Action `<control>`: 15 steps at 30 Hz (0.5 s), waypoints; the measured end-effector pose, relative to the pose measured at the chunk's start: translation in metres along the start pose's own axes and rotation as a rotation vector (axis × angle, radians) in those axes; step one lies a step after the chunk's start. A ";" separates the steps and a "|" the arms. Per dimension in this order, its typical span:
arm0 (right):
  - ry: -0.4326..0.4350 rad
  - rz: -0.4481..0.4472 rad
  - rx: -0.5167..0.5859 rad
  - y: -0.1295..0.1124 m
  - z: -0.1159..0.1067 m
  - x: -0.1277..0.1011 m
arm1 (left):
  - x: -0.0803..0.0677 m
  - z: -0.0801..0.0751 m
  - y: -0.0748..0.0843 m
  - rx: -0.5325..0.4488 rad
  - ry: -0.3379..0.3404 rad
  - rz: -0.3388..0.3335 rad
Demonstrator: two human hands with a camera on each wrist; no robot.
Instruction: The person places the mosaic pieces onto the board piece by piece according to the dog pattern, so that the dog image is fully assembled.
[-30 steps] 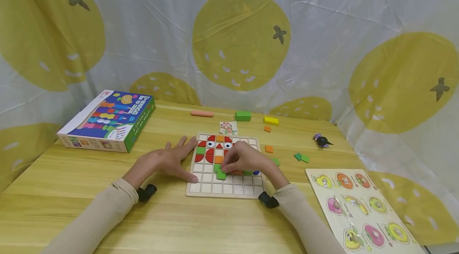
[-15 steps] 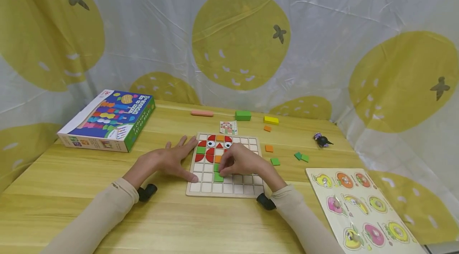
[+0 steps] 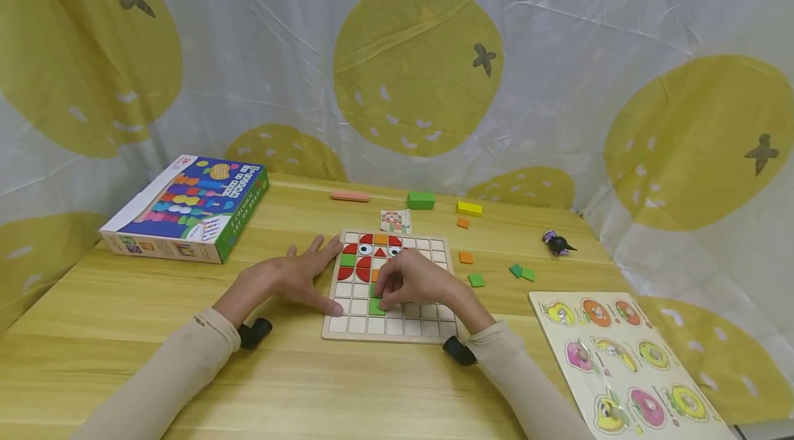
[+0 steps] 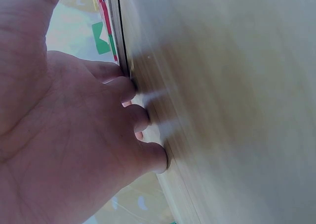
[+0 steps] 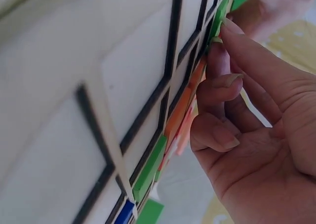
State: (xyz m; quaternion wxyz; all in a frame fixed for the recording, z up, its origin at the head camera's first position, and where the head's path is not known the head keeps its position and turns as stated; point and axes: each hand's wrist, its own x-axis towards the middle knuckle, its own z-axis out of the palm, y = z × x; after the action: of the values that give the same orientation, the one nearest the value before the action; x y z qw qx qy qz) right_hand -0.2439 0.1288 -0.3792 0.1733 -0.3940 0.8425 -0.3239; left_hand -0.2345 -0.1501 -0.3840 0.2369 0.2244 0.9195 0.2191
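Note:
A wooden grid board [image 3: 358, 325] lies on the table with red quarter-round, green and orange tiles and two eye tiles in its upper left part. My left hand [image 3: 294, 281] has its fingers spread, with the thumb on the board's left edge and the other fingertips on the table and near the upper left corner. Over the board's middle, my right hand [image 3: 418, 281] pinches a green square tile [image 3: 376, 306] at its right side between thumb and index finger, low in its grid cell. Another green tile sits just above it, partly behind the fingers. Blue and orange tiles show in the right wrist view under the hand.
A small picture card [image 3: 395, 221] lies beyond the board. Behind it are a pink stick [image 3: 350, 196], a green block [image 3: 420, 201] and a yellow block [image 3: 469, 209]. Loose tiles [image 3: 475, 280] lie to the right. A toy box [image 3: 186, 209] is left, a fruit puzzle [image 3: 620, 357] right.
The green tile has shifted slightly left and straightened into line with the grid. My right hand moved a little left with it, while the left hand stayed still.

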 end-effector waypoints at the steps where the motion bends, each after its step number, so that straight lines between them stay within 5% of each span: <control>1: 0.005 -0.007 -0.009 0.002 -0.001 0.000 | 0.000 0.000 0.000 0.000 0.000 0.000; 6: 0.084 0.004 -0.061 0.018 -0.020 -0.010 | -0.001 0.000 0.001 -0.005 0.000 0.003; 15: 0.317 0.176 -0.129 0.063 -0.065 -0.050 | -0.002 -0.001 0.001 -0.004 0.001 0.004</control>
State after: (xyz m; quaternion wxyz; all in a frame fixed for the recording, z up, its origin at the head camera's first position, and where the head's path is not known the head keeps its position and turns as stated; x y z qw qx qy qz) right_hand -0.2832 0.2242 -0.3732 0.0403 -0.2730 0.9096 -0.3108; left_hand -0.2334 -0.1503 -0.3824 0.2364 0.2258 0.9187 0.2216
